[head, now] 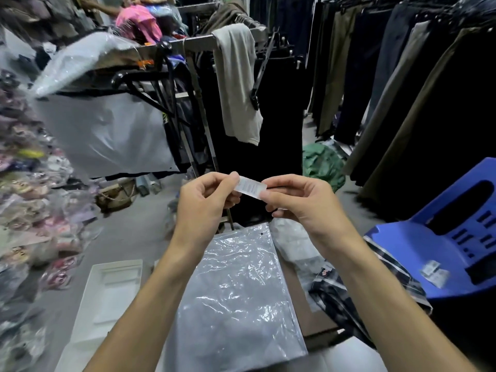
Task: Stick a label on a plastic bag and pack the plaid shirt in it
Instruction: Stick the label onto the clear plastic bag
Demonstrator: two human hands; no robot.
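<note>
Label (251,189) pinched between left hand (204,202) and right hand (298,202), mid-peel probably; next, pressing onto plastic bag (236,291) below

Hands: two, a left hand (206,200) and a right hand (298,202), with one white label (251,187) between them at centre frame. Lower centre: one flat clear plastic bag (236,296); to its right, one plaid shirt (346,288); to its left, one white tray (107,296). Right edge: one blue plastic chair (440,253) bearing a small cluster of spare labels (434,272), number not countable; one grey garment (239,84) draped over the rail at upper centre; hanging dark garments and bagged items at left too many and too blurred to count.
</note>
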